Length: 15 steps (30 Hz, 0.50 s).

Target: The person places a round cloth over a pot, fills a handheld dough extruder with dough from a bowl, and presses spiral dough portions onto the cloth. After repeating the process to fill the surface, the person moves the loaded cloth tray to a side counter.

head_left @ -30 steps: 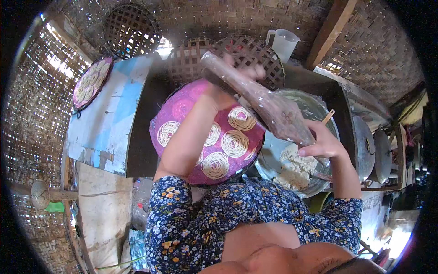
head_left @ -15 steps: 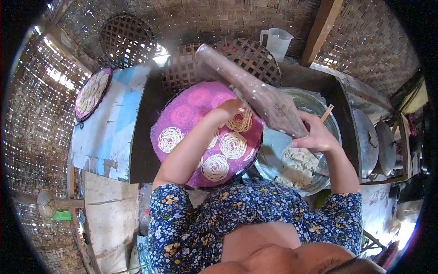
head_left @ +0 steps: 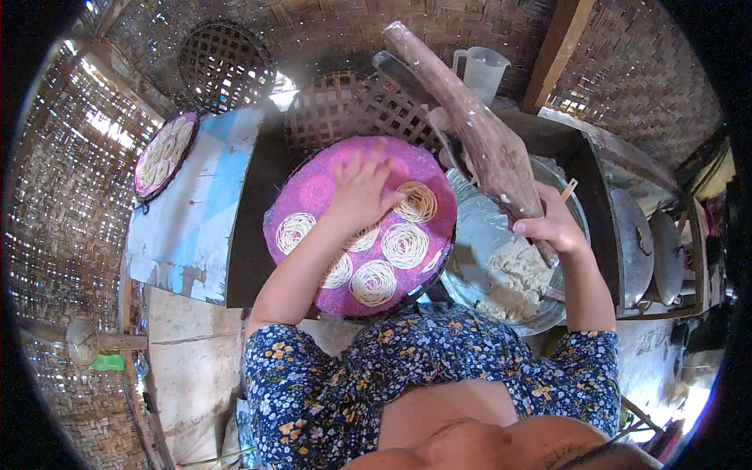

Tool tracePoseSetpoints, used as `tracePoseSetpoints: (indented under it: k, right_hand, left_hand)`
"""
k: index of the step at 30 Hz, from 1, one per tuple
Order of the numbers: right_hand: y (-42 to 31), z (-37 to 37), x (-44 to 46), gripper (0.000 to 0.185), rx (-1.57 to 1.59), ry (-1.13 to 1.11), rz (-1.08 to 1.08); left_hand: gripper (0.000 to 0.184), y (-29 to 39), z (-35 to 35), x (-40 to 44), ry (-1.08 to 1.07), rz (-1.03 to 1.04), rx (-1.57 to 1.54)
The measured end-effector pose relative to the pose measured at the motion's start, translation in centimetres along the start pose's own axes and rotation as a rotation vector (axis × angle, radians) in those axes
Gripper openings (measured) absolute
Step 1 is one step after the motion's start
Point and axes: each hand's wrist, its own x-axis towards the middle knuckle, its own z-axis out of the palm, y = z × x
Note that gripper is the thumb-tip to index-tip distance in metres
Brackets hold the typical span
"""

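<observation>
A long wooden tool is held tilted above the metal basin, its far end raised toward the back wall. Its near end is gripped by the R hand, fingers closed round it w/ the thumb laid along the side. A 2nd, darker arm is seen beside it, slightly apart at the far end.

Left of the basin, a round tray covered w/ pink cloth is set out. Six pale noodle coils are seen on the cloth, one partly hidden by the L forearm; the upper-R coil is tinted yellower than the rest. A short loose strand bundle is seen nr the R edge. The L hand is held open over the upper part, fingers spread, nothing gripped; contact w/ the cloth can't be told.

In the basin, a lumpy pale dough mass is seen, w/ a thin stick at the far R rim. Behind the tray, openwork baskets are leaned, w/ a translucent jug to their R. Far L, a smaller coil-filled tray is placed on a blue-and-white tabletop. Far R, round metal lids are stood upright.
</observation>
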Motion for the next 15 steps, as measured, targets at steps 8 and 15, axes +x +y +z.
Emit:
tracePoseSetpoints:
  k: [8, 15]
  right_hand:
    - [-0.5, 6.5, 5.4, 0.083, -0.032, -0.416, -0.264]
    - [8.5, 2.3, 14.8, 0.041, -0.069, 0.151, 0.14]
  left_hand:
    - [0.053, 2.1, -2.4, -1.0, 0.428, -0.42, -1.025]
    - [0.041, -2.1, -5.1, -12.6, 0.87, -0.51, -1.727]
